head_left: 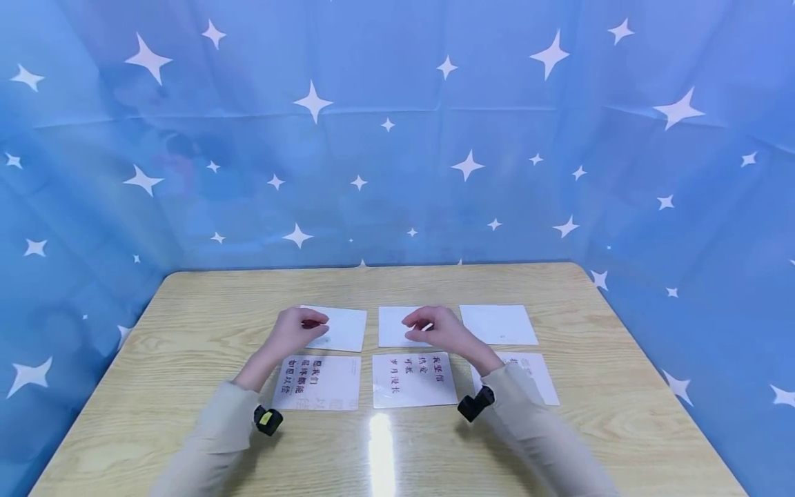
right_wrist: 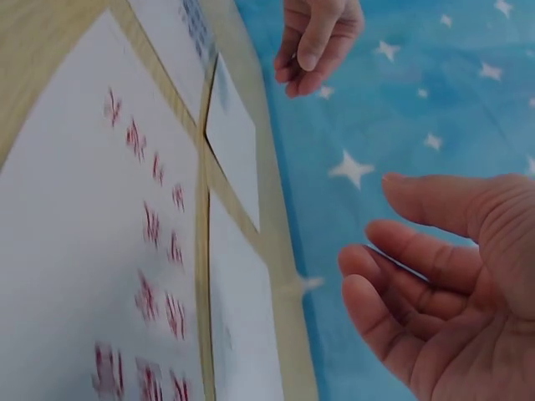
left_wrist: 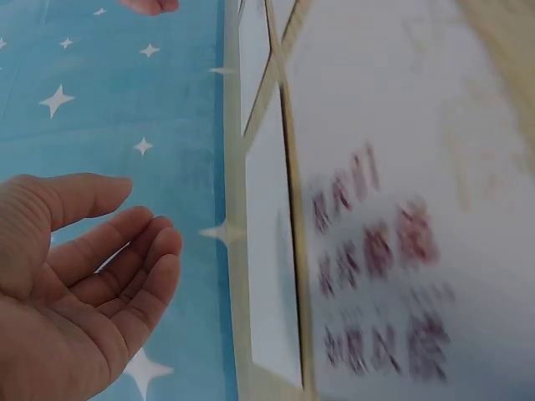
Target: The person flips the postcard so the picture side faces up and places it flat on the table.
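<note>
My left hand point(head_left: 298, 328) hovers by the left edge of the back left card point(head_left: 344, 330), which is plain white. Its fingers are loosely bent, and the left wrist view shows a gap between thumb and fingertips with nothing held. Over the back middle card point(head_left: 391, 321) hangs my right hand point(head_left: 439, 328), likewise relaxed and holding nothing in the right wrist view. Nearer me lie a front left card point(head_left: 335, 393) and a front middle card point(head_left: 410, 397), both printed with dark red characters. My right forearm partly hides the front right card point(head_left: 539, 373).
A plain white back right card point(head_left: 499, 324) completes the far row on the wooden table point(head_left: 621, 414). Behind the table hangs a blue curtain point(head_left: 385, 193) with white stars. A bright glare strip point(head_left: 381, 449) shows on the wood near me.
</note>
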Tool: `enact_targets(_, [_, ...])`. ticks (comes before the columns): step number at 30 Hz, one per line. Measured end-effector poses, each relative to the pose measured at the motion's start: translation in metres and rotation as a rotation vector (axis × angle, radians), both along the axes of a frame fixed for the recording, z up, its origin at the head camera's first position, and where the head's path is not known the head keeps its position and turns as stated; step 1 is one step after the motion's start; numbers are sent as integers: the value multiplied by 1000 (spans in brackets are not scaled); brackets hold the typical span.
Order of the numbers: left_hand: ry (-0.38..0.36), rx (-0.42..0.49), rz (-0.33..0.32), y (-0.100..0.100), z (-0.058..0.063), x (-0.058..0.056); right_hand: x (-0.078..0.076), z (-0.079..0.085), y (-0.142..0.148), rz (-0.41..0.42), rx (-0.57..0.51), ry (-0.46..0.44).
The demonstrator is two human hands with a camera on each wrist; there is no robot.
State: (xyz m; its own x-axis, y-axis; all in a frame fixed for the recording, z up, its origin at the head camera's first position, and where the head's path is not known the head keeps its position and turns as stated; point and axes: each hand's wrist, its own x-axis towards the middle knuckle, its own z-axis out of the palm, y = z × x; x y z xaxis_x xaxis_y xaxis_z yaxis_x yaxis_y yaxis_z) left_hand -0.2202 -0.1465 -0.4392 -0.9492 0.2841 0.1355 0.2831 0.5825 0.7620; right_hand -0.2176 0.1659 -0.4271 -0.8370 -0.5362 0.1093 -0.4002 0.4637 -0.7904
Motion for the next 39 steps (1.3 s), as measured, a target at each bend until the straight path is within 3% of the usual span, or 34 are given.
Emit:
enact_targets(8, [-18,-14,44,-23,-6,15,7,-2,-30,59,-6,-70])
enact_targets(17, [-8,-38,71,-48,-14,28,11,-12,-59,108,5,-79])
enact_targets(25, [-46,-38,61,-59,-23,33,12,-23,-79,56,79,-127])
enact_targets(39, [-93,-65,51,-63,-31,38,15,-35,-100,10,225,-109])
